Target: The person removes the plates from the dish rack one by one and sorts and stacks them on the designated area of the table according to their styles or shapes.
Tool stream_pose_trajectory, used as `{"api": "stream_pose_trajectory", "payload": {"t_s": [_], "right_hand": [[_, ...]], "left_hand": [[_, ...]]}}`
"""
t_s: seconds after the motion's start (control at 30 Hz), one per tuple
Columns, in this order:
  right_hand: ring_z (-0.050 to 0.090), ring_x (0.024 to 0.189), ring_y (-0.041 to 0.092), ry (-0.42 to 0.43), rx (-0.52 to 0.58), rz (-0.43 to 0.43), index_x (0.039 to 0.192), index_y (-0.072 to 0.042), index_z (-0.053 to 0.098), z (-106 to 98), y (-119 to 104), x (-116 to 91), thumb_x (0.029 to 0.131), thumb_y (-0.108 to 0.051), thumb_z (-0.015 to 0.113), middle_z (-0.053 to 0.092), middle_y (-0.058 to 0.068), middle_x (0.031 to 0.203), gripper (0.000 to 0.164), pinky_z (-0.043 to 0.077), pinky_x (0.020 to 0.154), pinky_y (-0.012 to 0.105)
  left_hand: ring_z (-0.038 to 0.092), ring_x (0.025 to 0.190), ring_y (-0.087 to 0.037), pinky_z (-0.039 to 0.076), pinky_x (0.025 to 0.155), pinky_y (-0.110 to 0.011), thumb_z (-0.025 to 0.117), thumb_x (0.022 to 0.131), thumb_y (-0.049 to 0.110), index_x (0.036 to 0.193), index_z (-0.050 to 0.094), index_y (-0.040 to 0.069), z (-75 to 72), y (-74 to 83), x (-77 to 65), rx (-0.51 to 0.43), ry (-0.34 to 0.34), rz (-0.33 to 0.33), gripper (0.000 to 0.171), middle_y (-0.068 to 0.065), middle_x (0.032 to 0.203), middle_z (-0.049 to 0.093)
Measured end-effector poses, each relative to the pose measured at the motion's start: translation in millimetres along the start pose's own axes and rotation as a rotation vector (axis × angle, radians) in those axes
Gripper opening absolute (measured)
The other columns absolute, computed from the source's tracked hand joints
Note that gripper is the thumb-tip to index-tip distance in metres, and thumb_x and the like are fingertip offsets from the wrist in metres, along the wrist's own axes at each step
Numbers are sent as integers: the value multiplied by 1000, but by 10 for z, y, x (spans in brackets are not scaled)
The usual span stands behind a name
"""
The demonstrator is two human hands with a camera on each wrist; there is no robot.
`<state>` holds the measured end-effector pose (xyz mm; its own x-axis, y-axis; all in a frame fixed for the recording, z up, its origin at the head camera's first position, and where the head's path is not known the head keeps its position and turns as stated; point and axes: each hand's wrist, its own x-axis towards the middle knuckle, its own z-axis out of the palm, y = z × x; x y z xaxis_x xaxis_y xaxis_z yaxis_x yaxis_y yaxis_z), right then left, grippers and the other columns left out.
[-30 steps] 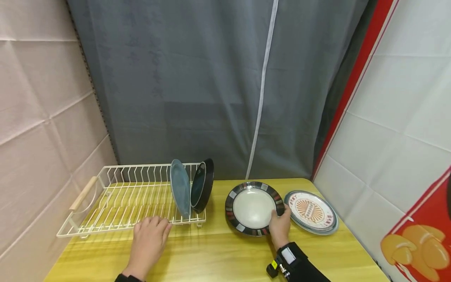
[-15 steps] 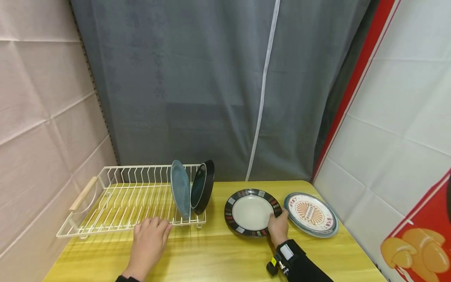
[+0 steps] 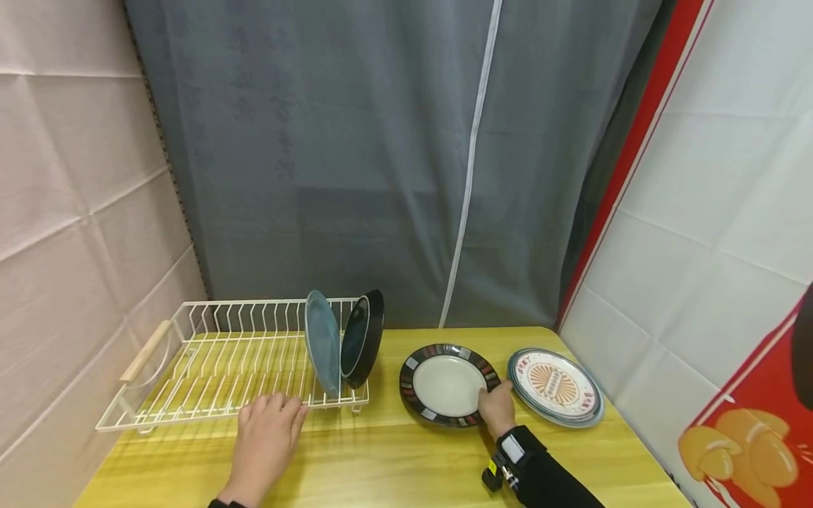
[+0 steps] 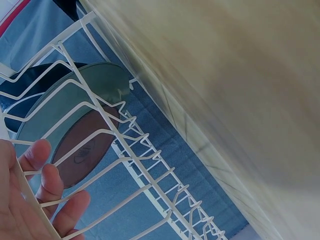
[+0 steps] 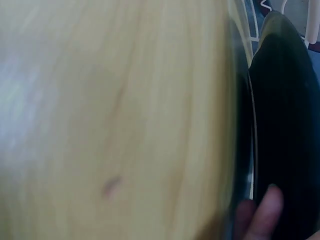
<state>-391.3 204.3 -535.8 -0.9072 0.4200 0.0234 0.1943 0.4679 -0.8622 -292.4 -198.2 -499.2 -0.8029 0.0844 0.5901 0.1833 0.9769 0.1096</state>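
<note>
My left hand (image 3: 267, 437) holds the front rail of a white wire dish rack (image 3: 209, 413); in the left wrist view its fingers (image 4: 70, 212) curl round the wire. Upright at the rack's right end stand a blue plate (image 3: 322, 342) and a black dish (image 3: 373, 346) leaning right. Right of the rack, my right hand (image 3: 497, 409) grips the right rim of a plate with a dark patterned border and pale centre (image 3: 447, 386). The plate lies nearly level, low over the table. Its dark side (image 5: 285, 115) and two of my fingertips (image 5: 267, 212) show in the right wrist view.
A stack of plates (image 3: 555, 386), the top one white with an orange sunburst, stands right of my right hand. The yellow wood-grain table (image 3: 381, 466) meets a grey curtain (image 3: 381, 176) behind and pale wall sheets at both sides.
The dark-bordered plate has come down at its far side and now lies flatter, my right hand lowering slightly with it. The left hand keeps its hold on the rack.
</note>
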Motion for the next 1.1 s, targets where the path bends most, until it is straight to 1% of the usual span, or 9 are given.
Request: {"api": "stream_pose_trajectory", "payload": {"t_s": [0.17,0.37,0.53,0.67,0.83,0.93,1.0,1.1], "right_hand": [[40,126,58,-52,-112,-16,137,22,18,-31,18,1,92,-10,52,37,48,134,65,37,107,60],[48,118,57,-75,-294,-95,133,29,20,-27,37,56,90,-13,55,43,49,127,70,44,101,57],[55,112,55,-107,-415,-106,129,31,26,-46,43,83,91,-18,57,49,47,122,69,48,95,56],[58,107,53,-120,-458,-121,126,31,30,-83,32,84,90,-20,59,52,46,118,68,50,92,55],[57,108,53,-136,-442,-116,128,30,26,-143,31,97,90,-24,58,51,48,117,74,50,91,55],[58,106,53,-108,-460,-135,128,27,30,-182,28,99,91,-27,57,52,46,117,71,51,88,56],[58,103,52,-70,-496,-180,127,23,35,-218,-3,84,91,-28,58,53,42,115,67,51,85,57],[58,103,49,-5,-533,-250,128,15,42,-273,-124,32,92,-29,59,53,36,117,60,50,84,57]], "left_hand": [[51,89,-24,32,78,-39,65,91,33,87,64,20,21,-8,-19,0,8,4,14,4,82,55],[50,87,-23,31,77,-39,63,92,34,86,63,20,24,-20,-21,2,11,-1,15,4,81,53],[52,91,-24,32,78,-40,61,93,35,90,64,20,12,-8,-35,-4,-23,-17,16,4,82,54],[52,91,-25,32,78,-40,62,93,34,92,65,19,-5,5,-35,-7,-26,-18,15,3,81,54],[51,89,-24,31,78,-39,62,93,33,91,65,19,-2,11,-20,-6,-7,-7,14,3,81,54],[51,89,-24,32,78,-39,62,93,34,89,64,20,6,8,-10,-6,4,-2,15,3,82,55],[51,88,-24,31,78,-39,62,93,34,88,64,20,12,4,-7,-6,13,0,15,3,81,54],[51,87,-24,31,78,-39,63,92,34,88,64,20,17,-2,0,-5,27,6,15,3,82,56]]}}
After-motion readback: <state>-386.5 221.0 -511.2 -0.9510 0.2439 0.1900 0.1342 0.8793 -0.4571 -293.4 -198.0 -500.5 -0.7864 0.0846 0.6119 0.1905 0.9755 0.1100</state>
